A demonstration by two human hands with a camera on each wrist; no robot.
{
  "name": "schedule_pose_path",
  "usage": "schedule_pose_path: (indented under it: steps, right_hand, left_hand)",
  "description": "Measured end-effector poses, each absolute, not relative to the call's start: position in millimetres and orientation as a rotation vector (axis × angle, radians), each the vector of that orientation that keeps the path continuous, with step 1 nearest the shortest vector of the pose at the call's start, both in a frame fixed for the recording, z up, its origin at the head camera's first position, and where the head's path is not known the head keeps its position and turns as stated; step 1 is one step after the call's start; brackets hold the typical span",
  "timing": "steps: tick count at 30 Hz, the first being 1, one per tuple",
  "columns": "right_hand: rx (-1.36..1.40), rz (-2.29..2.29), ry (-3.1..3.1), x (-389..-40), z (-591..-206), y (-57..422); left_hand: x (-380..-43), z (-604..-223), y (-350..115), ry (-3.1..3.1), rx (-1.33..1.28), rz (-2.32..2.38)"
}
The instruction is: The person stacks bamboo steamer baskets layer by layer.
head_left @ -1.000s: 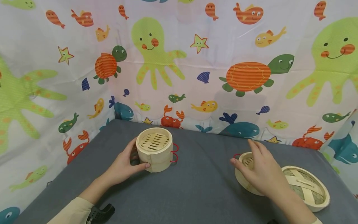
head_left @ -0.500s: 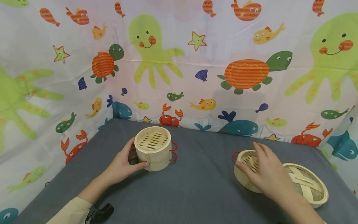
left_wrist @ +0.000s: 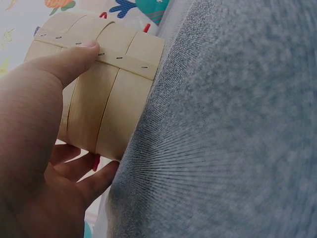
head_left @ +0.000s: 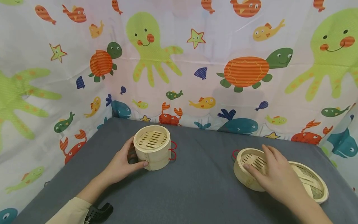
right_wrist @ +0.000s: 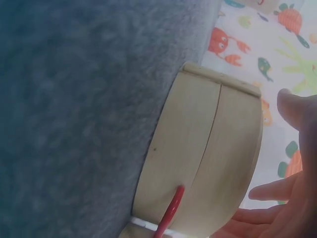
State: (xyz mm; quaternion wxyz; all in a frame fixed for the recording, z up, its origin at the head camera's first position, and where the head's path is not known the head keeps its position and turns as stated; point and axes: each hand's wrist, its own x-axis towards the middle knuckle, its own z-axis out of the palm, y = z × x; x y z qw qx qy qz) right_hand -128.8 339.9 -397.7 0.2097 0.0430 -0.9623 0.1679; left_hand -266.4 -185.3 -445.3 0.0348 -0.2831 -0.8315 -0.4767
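Observation:
Two stacked bamboo steamer baskets (head_left: 155, 157) stand on the grey cloth at the left, with slatted top and red loops on their right side. My left hand (head_left: 120, 166) grips the stack from the left, thumb (left_wrist: 74, 59) on its stapled seam and fingers reaching round behind. Farther right sits a single bamboo steamer basket (head_left: 244, 177) with a red loop. Over its right side is my right hand (head_left: 279, 177), fingers extended and thumb spread. In the right wrist view the thumb is apart from the basket wall (right_wrist: 198, 148); whether the other fingers touch it I cannot tell.
A round woven bamboo lid (head_left: 313, 182) lies on the cloth right of the single basket, partly behind my right hand. Grey cloth (head_left: 195, 186) covers the table between the baskets. A curtain (head_left: 207, 84) printed with sea animals hangs behind and at both sides.
My right hand has shifted right across the single basket, so more of its slatted top shows and more of the lid is covered. The left hand keeps its hold; the view drifts slightly.

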Motion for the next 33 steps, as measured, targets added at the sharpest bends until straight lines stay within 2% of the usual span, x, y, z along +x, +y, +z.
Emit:
schedule_pose_path:
  steps: [33]
  right_hand:
    - [-0.007, 0.516, -2.913, -121, -402, 364]
  left_hand:
    - [-267, -444, -187, -2.554, -0.882, -1.472]
